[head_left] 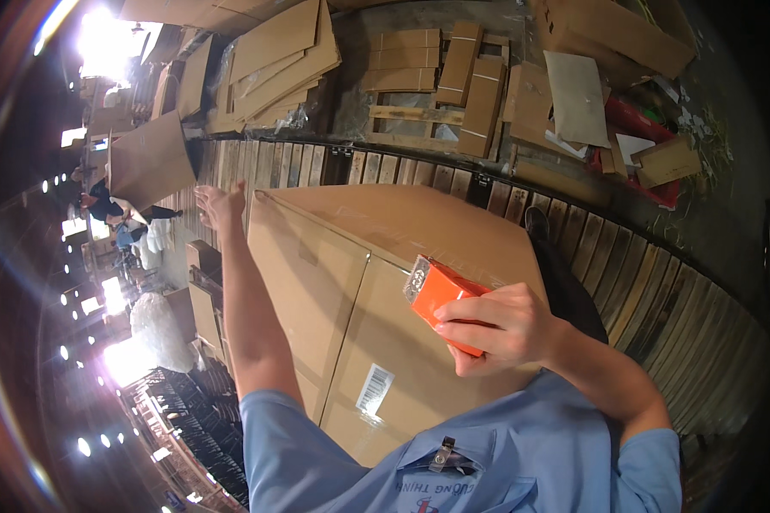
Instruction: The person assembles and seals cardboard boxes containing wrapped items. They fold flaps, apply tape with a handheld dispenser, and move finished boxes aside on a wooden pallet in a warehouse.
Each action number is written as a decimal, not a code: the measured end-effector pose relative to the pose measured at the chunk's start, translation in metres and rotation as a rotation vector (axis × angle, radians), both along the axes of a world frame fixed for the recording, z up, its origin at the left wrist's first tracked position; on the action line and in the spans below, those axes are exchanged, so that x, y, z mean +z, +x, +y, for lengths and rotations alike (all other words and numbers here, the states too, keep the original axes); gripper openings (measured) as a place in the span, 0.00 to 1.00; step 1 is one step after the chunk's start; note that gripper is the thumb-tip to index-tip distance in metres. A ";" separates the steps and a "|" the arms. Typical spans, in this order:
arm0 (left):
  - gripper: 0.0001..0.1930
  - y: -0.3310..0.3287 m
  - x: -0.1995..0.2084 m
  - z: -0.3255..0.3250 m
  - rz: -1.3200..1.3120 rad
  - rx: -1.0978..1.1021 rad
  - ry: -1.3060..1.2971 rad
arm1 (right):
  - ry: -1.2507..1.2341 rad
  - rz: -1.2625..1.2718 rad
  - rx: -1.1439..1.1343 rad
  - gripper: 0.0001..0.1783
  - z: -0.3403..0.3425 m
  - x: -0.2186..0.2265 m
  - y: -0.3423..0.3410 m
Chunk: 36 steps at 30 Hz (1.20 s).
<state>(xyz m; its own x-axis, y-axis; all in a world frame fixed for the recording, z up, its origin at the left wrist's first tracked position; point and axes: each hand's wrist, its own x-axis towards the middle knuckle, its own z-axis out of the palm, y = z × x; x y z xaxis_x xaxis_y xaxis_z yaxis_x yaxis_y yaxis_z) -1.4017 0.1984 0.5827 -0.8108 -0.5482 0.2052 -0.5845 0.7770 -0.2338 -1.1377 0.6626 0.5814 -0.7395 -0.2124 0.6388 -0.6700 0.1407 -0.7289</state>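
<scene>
In front of me stands a large brown carton (pixel 316 282) with a seam along its upper face and a white barcode label (pixel 375 389). My right hand (pixel 509 325) is wrapped round an orange tape dispenser (pixel 445 291) with a clear end. It is held above the carton, tilted, the clear end pointing away to the left. My left hand (pixel 222 207) reaches out beyond the carton's far left corner, fingers apart, with nothing in it. Whether the left hand touches the carton edge I cannot tell.
A slatted conveyor (pixel 650 278) runs behind and right of the carton. Beyond it lie flat cardboard bundles (pixel 405 60) on a wooden pallet (pixel 411 120), leaning sheets (pixel 274 60) and a red bin (pixel 637 128). Far left, a person (pixel 115 209) stands near a large cardboard piece (pixel 152 161).
</scene>
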 end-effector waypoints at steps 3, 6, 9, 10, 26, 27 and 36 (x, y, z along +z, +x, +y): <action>0.53 -0.005 -0.044 0.014 -0.024 0.027 0.228 | 0.046 -0.034 0.043 0.17 0.001 0.004 0.002; 0.50 -0.011 -0.074 0.020 -0.095 -0.014 0.263 | 0.117 -0.076 0.092 0.17 0.007 0.012 -0.006; 0.49 -0.017 -0.066 0.026 -0.154 -0.031 0.261 | 0.134 -0.103 0.136 0.17 0.017 0.020 0.000; 0.49 -0.015 -0.065 0.031 -0.174 -0.028 0.273 | 0.149 -0.125 0.164 0.16 0.031 0.024 0.010; 0.23 0.183 0.042 0.259 -1.070 -1.070 0.487 | 0.902 -0.303 0.506 0.08 0.158 0.052 0.119; 0.25 0.205 0.041 0.285 -1.072 -1.201 0.668 | 1.175 -0.309 0.596 0.10 0.153 0.057 0.116; 0.20 0.334 -0.016 0.413 -0.463 -1.819 0.639 | 1.103 -0.759 -0.113 0.20 0.288 -0.071 0.140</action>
